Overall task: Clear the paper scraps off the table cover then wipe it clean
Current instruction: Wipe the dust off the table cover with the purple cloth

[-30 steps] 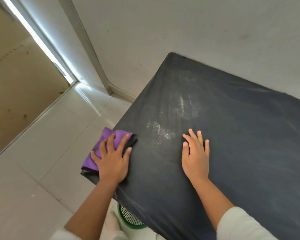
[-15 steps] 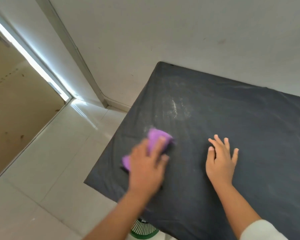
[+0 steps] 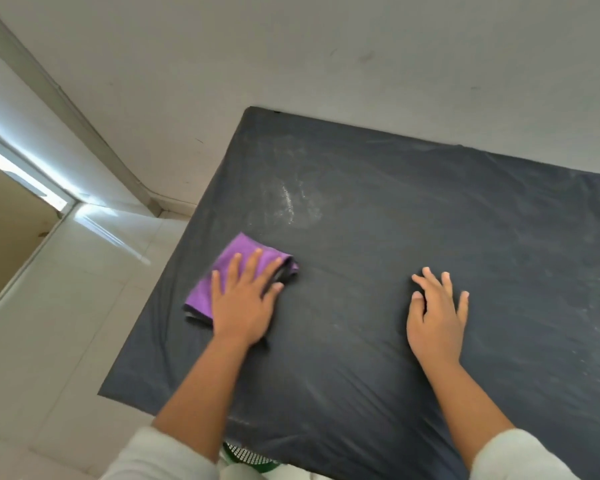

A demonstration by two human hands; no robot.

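We press our left hand (image 3: pixel 245 303), fingers straight, flat on the folded purple microfibre cloth (image 3: pixel 234 271) lying on the black fabric table cover (image 3: pixel 378 358); our right hand (image 3: pixel 435 315) rests flat, fingers spread, well right of the cloth; pale dusty smears (image 3: pixel 291 202) lie beyond the left hand.

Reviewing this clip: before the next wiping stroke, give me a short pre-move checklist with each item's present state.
1. Paper scraps off the table cover: ok, none visible.
2. Left hand flat on the purple cloth: ok.
3. Cloth on the cover, not over the edge: ok.
4. Right hand flat on the cover, steadying it: ok.
5. White dusty patch wiped away: not ok, it lies beyond the cloth.
6. Cloth damp enough: cannot tell.
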